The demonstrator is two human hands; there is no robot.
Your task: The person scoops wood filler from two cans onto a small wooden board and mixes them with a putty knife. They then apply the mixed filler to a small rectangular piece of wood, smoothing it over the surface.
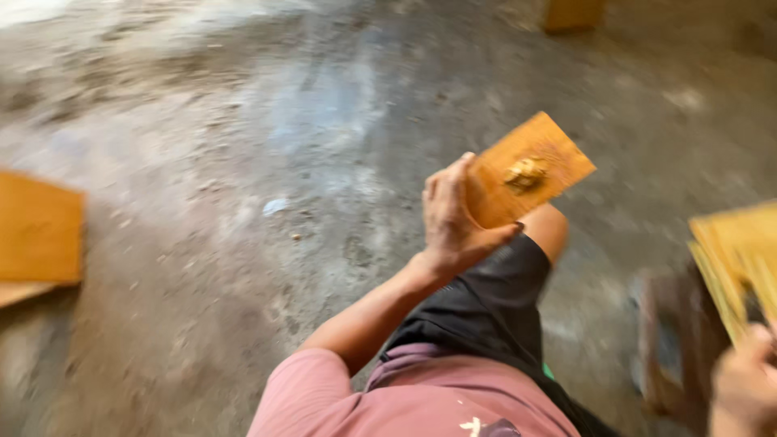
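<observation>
Left hand [453,222]: I see it closed around the edge of a flat orange-brown wooden tile [526,171], raised over the knee above the grey concrete floor [243,162].
Tile face: a yellowish lump [525,173] at its middle.
Right hand [745,388]: blurred, touching a stack of yellow wooden sheets [736,259]; grip I cannot tell.

Small board [526,171] in left hand [453,218]; stacked boards [732,259] to its right.

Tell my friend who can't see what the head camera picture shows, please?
A person's left hand holds up a small orange wooden board with a yellowish lump on it, above a dusty grey concrete floor. The right hand touches a stack of similar boards; another board lies far left. The picture is blurry.
</observation>
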